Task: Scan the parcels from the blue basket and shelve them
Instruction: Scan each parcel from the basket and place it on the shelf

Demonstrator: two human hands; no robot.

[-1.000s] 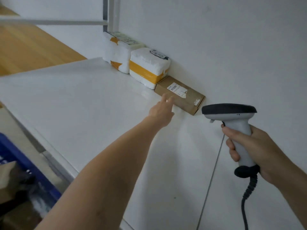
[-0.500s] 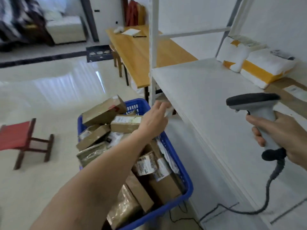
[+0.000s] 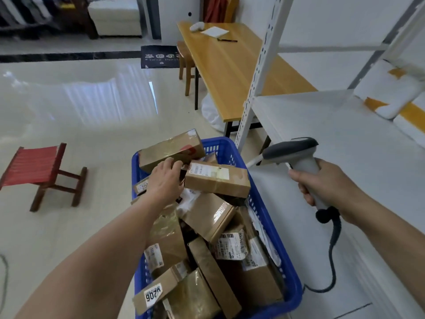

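Reaching back from the shelf (image 3: 333, 134), the left hand (image 3: 166, 178) now lies over the blue basket (image 3: 220, 147). Its fingertips (image 3: 172, 161) touch a taped brown parcel (image 3: 171, 148) atop the far end of the pile; a grip cannot be told. The right hand (image 3: 328, 185) still clasps the scanner (image 3: 294, 153). A new pick-and-scan cycle is probably beginning.

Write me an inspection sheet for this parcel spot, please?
Surface: white shelf board, white padded parcels with orange tape at its back.
Job's things: blue plastic basket heaped with brown cardboard parcels.
Clutter: nothing seen.
Grips: left hand touches a taped brown box, grasp unclear; right hand holds grey handheld scanner.
Cables: black coiled scanner cable hangs below the scanner.
Surroundings: wooden table, red stool, glossy floor.
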